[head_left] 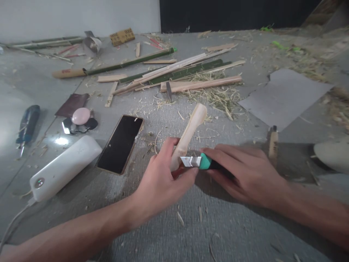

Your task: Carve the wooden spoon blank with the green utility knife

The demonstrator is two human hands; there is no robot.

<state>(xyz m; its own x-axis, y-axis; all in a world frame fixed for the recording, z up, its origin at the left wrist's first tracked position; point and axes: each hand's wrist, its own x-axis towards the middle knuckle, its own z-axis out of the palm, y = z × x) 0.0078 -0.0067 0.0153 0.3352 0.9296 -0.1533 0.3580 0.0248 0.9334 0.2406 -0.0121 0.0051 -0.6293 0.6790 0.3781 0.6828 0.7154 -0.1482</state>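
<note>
A pale piece of wood or bamboo (190, 131) with a flared upper end slants up and to the right from my left hand (163, 178). The fingers and thumb of that hand are closed round its lower part. My right hand (242, 171) grips a utility knife (205, 161) with a green collar and a dark handle. The metal blade points left and lies over the lower part of the pale piece, close to my left thumb; whether it touches the surface I cannot tell.
A phone (120, 144), a white power bank (65, 168) with a cable and a screwdriver (28, 125) lie left. Bamboo strips (188, 69) and shavings spread behind my hands. Grey paper (286, 96) lies right, near a small wooden piece (273, 143).
</note>
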